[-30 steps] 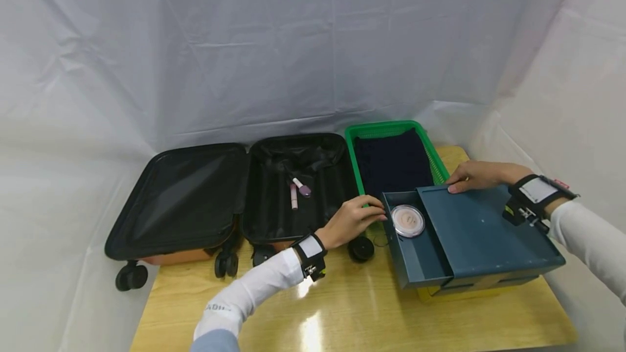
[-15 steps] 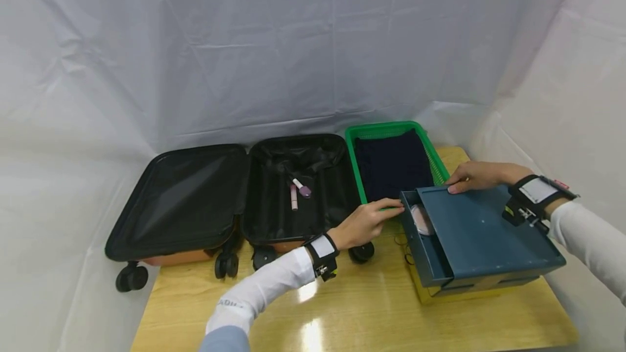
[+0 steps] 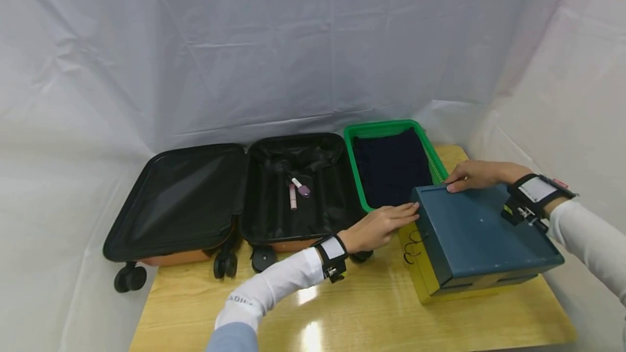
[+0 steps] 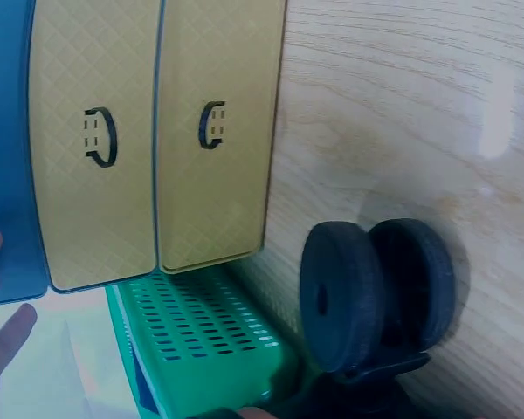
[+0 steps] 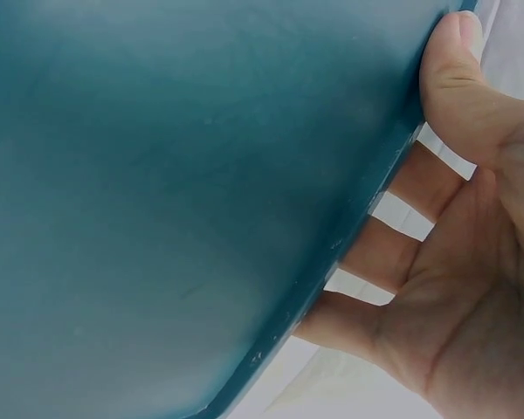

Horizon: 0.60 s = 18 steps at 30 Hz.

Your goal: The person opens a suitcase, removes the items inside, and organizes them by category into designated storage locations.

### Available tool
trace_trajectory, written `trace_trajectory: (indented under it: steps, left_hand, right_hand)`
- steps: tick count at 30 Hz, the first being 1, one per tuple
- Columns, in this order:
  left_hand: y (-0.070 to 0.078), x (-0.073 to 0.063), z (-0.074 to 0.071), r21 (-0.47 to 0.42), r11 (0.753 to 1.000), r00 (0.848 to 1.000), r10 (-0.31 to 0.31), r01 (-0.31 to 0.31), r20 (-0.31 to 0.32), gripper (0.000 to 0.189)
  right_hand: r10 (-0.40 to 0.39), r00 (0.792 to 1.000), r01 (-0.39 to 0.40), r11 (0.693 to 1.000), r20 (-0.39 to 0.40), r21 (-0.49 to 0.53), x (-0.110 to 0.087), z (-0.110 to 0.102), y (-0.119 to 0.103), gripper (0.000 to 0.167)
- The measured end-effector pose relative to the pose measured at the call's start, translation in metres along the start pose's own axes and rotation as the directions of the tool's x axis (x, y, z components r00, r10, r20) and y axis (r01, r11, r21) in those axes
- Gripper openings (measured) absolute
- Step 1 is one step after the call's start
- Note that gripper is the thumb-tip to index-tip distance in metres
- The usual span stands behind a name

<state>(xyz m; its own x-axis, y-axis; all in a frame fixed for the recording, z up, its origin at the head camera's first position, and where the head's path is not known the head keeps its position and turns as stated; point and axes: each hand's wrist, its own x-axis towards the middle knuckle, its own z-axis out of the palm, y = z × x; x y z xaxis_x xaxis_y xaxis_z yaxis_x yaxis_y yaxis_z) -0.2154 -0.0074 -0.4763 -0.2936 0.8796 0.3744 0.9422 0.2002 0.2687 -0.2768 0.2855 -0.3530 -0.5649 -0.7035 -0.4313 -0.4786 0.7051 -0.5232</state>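
Note:
A small drawer cabinet (image 3: 484,232) with a dark blue top stands at the right of the table. Its blue upper drawer sits flush, hiding the inside. Below are yellow drawer fronts (image 4: 214,175) with dark ring handles (image 4: 105,138). My left hand (image 3: 379,227) has its fingers stretched out against the upper part of the cabinet's front; in the left wrist view only some fingertips show at the edge. At the cabinet's far edge, my right hand (image 3: 476,174) grips the rim, thumb on top and fingers over the side, clearly seen in the right wrist view.
An open suitcase (image 3: 176,200) with black lining lies left, its wheels (image 4: 341,297) jutting toward me. Two small pinkish cosmetic tubes (image 3: 293,197) lie in its right half. A green basket (image 3: 348,145) holding dark folded cloth (image 3: 391,167) stands behind the cabinet.
My left hand has moved right, pushing the blue upper drawer inward until it shut. The round compact inside has gone from sight. My right hand has kept its place on the rim.

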Motion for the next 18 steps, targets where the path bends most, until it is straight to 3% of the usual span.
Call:
trace_trajectory:
  steps: [5, 8, 12, 16, 18]
  left_hand:
    - [-0.001, -0.01, 0.01, 0.052, 0.999, 0.999, 0.02, -0.017, -0.045, 0.041]
    - [0.001, -0.018, 0.017, 0.073, 0.997, 0.999, 0.029, -0.026, -0.032, 0.041]
    - [0.004, -0.024, 0.024, 0.074, 0.996, 0.998, 0.037, -0.041, 0.05, 0.043]
    - [0.008, -0.025, 0.03, 0.117, 0.991, 0.988, 0.053, -0.07, 0.145, 0.047]
    - [0.009, -0.025, 0.033, 0.159, 0.983, 0.98, 0.059, -0.089, 0.189, 0.049]
  right_hand:
    - [0.003, 1.0, -0.003, 1.0, -0.016, -0.018, -0.001, 0.001, 0.005, 0.033]
    - [0.002, 1.0, -0.002, 1.0, -0.024, -0.022, -0.003, 0.002, 0.006, 0.033]
    - [-0.039, 0.999, 0.039, 0.999, -0.027, -0.017, -0.006, 0.002, 0.01, 0.036]
    - [-0.187, 0.981, 0.184, 0.982, -0.05, -0.047, -0.008, 0.001, 0.018, 0.033]
    - [-0.219, 0.974, 0.216, 0.975, -0.061, -0.054, -0.009, 0.001, 0.02, 0.032]
